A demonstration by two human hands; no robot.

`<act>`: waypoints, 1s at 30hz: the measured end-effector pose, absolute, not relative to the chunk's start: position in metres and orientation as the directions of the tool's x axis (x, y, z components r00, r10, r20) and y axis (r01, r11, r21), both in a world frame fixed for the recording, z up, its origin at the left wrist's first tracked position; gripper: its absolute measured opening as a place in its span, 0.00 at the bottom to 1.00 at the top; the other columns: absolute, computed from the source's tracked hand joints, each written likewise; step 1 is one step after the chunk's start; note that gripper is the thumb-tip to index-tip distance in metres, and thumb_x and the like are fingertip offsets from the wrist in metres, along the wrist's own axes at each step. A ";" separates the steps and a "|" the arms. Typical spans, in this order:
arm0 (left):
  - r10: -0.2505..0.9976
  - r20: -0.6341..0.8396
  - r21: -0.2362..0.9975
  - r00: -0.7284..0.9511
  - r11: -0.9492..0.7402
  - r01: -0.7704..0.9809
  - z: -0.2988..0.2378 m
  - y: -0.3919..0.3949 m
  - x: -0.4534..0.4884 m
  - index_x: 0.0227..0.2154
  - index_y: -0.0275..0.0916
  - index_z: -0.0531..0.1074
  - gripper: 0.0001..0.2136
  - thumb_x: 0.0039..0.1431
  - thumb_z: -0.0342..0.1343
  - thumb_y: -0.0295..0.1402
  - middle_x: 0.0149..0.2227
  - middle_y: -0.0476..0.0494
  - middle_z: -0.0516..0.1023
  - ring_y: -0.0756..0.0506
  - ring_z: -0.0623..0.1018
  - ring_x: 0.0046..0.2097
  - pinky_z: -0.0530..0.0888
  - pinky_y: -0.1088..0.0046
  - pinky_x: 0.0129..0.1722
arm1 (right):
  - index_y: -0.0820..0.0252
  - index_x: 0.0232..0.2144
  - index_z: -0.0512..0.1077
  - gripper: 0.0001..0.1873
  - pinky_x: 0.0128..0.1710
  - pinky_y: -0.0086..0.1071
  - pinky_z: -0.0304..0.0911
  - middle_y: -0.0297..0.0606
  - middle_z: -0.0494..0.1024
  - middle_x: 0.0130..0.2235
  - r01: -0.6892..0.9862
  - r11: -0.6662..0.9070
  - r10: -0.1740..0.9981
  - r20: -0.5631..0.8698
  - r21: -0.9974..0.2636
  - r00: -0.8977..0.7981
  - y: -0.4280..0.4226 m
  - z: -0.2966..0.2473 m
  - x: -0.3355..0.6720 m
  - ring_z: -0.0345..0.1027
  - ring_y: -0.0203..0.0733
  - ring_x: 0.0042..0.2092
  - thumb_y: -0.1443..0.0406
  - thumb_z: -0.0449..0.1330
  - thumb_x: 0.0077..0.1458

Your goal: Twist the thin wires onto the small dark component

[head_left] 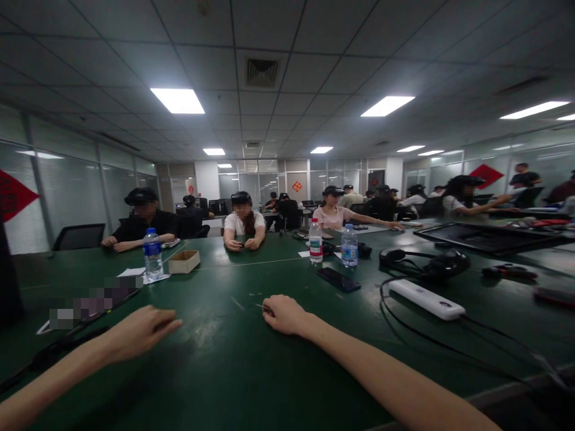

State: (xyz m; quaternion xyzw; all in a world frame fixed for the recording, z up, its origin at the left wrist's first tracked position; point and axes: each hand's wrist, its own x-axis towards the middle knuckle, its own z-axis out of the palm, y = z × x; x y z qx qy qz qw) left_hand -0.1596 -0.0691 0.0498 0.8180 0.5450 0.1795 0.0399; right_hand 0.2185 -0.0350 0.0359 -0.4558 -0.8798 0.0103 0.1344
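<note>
My left hand (139, 330) rests on the dark green table (233, 365) with its fingers loosely curled and pointing right; nothing shows in it. My right hand (284, 313) lies near the table's middle, its fingers pinched together on something thin and pale that I cannot make out. A black phone (338, 279) lies flat a little beyond my right hand. A white power strip (426, 299) with a black cable lies to the right of that hand.
Two water bottles (315, 240) (349, 245) stand mid-table, another bottle (153, 255) and a small cardboard box (184, 261) at left. Black headsets (442, 263) and cables lie at right. Several people sit around the far side.
</note>
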 end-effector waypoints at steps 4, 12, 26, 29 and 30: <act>0.874 0.281 0.442 0.397 -0.485 0.755 0.075 0.012 -0.095 0.20 0.37 0.65 0.26 0.56 0.42 0.56 0.20 0.49 0.66 0.50 0.66 0.23 0.60 0.76 0.24 | 0.57 0.36 0.73 0.13 0.32 0.28 0.60 0.39 0.74 0.38 0.810 0.567 0.817 0.228 -0.150 -0.529 -0.032 0.033 0.221 0.69 0.40 0.36 0.58 0.51 0.57; 0.837 0.546 0.678 -0.042 -0.411 0.610 0.021 0.122 0.013 0.21 0.38 0.60 0.21 0.58 0.39 0.50 0.20 0.49 0.64 0.49 0.67 0.25 0.59 0.76 0.26 | 0.57 0.37 0.72 0.11 0.35 0.30 0.60 0.40 0.74 0.39 0.914 0.394 0.887 0.305 -0.103 -0.348 -0.011 0.024 0.240 0.68 0.40 0.38 0.62 0.51 0.57; 0.756 0.378 0.371 0.535 -0.653 0.661 -0.030 0.110 -0.007 0.37 0.38 0.70 0.15 0.55 0.49 0.44 0.39 0.41 0.71 0.43 0.69 0.41 0.66 0.67 0.44 | 0.59 0.45 0.69 0.17 0.48 0.39 0.55 0.44 0.68 0.47 0.952 0.293 0.905 0.348 -0.093 -0.244 0.006 0.015 0.257 0.60 0.46 0.49 0.59 0.53 0.54; 0.752 0.379 0.415 0.539 -0.659 0.627 -0.033 0.114 -0.010 0.36 0.38 0.71 0.15 0.56 0.48 0.43 0.38 0.41 0.71 0.44 0.70 0.40 0.66 0.67 0.44 | 0.58 0.44 0.69 0.17 0.50 0.43 0.53 0.45 0.68 0.48 0.975 0.192 0.941 0.303 -0.108 -0.152 0.008 0.013 0.261 0.60 0.48 0.50 0.57 0.52 0.56; 0.754 0.385 0.431 0.532 -0.656 0.619 -0.033 0.116 -0.011 0.37 0.38 0.71 0.16 0.55 0.48 0.44 0.38 0.41 0.71 0.44 0.70 0.40 0.67 0.67 0.44 | 0.57 0.44 0.69 0.17 0.50 0.44 0.52 0.45 0.68 0.48 0.979 0.165 0.950 0.285 -0.120 -0.125 0.010 0.012 0.262 0.60 0.49 0.51 0.57 0.51 0.56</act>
